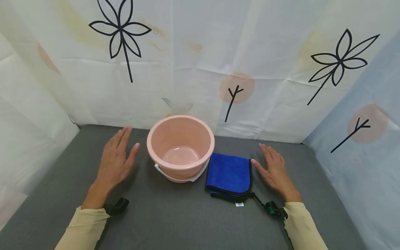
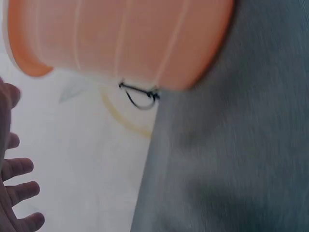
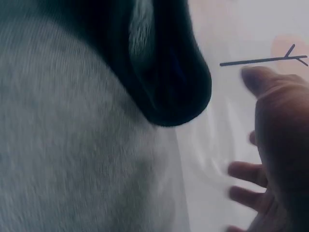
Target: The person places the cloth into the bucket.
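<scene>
Head view: the fingers point(image 1: 120, 137) of the left hand point(image 1: 113, 162) are loosely extended, with the thumb point(image 1: 132, 155) held apart; nothing is gripped. In the left wrist view the fingertips are seen slightly spread, with a gap left between them and the bucket. The right hand point(image 1: 276, 174) is likewise held with fingers extended and thumb apart, nothing gripped. In the head view its thumb tip is overlapped with the edge of the blue cloth point(image 1: 229, 173); in the right wrist view a gap is seen between the two.

Pink bucket point(image 1: 180, 149): stood upright between the hands, nearer the left, its inner floor visible. Its white handle point(image 1: 192, 179) is lowered on the near side.

Blue cloth: laid folded, just beside the bucket, between it and the right hand. It is edged in black binding, and a small white label point(image 1: 239, 204) is shown at the near edge. The far left corner is met by the bucket rim in the picture; contact cannot be told.

Dark bands are worn at the left wrist point(image 1: 117, 207) and the right wrist point(image 1: 276, 210), below pale yellow sleeves point(image 1: 84, 229). Both items are carried by a grey surface point(image 1: 162, 222), which is backed by white fabric point(image 1: 193, 59) printed with black line-drawn plants and peach discs.
</scene>
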Tool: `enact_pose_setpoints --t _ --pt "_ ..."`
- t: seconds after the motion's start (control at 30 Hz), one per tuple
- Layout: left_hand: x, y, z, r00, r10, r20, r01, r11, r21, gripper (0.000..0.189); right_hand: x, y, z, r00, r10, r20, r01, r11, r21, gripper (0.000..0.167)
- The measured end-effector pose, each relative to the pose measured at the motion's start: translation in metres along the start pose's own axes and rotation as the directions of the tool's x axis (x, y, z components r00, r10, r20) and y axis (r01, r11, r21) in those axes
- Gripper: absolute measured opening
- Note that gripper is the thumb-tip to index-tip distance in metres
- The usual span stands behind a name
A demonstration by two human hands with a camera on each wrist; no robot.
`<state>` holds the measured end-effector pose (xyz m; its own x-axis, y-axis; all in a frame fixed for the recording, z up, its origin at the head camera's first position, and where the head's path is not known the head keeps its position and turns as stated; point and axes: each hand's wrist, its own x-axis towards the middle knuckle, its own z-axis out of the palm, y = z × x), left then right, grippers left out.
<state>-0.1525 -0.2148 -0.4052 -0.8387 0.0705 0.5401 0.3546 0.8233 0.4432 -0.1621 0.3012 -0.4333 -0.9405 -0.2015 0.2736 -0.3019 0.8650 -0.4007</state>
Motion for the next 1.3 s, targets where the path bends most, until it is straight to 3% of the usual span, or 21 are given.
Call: enact_pose_setpoints --t 0.1,0.2,0.37,0.53,0.6,0.73,0.87,1.07,1.3 --pt "0.000 0.008 -0.001 1.000 -0.031 0.002 0.031 0.991 -0.126 0.061 0.000 -0.006 0.002 0.996 0.048 0.077 -0.055 0.995 0.087 0.066" --pt "0.001 0.017 -0.001 0.998 -0.053 0.017 0.056 0.961 -0.269 0.060 0.000 -0.012 0.005 0.988 0.070 0.138 -0.094 0.980 0.173 0.065" --pt "0.001 0.031 0.000 0.997 -0.028 0.078 0.061 0.890 -0.452 0.067 0.000 -0.018 0.012 0.980 0.041 0.195 -0.087 0.968 0.236 0.067" --pt "0.001 0.038 0.004 0.985 0.023 0.171 0.084 0.802 -0.591 0.084 0.000 -0.019 0.014 0.969 0.019 0.247 -0.074 0.974 0.215 0.075" --pt "0.000 0.039 0.007 0.980 0.030 0.199 0.101 0.782 -0.615 0.088 0.000 -0.019 0.016 0.967 0.008 0.256 -0.061 0.978 0.199 0.077" --pt "-0.002 0.043 0.012 0.977 0.035 0.211 0.110 0.763 -0.637 0.096 0.000 -0.020 0.018 0.964 0.012 0.264 -0.066 0.978 0.198 0.079" --pt "-0.004 0.044 0.014 0.979 0.024 0.201 0.112 0.760 -0.641 0.102 -0.001 -0.023 0.020 0.966 0.018 0.258 -0.082 0.968 0.239 0.075" --pt "-0.005 0.044 0.015 0.981 0.018 0.192 0.110 0.765 -0.635 0.105 0.000 -0.028 0.020 0.965 0.030 0.260 -0.109 0.949 0.296 0.063" --pt "-0.004 0.045 0.014 0.981 0.018 0.194 0.110 0.772 -0.626 0.104 0.002 -0.032 0.017 0.977 0.026 0.210 -0.103 0.925 0.366 0.051"
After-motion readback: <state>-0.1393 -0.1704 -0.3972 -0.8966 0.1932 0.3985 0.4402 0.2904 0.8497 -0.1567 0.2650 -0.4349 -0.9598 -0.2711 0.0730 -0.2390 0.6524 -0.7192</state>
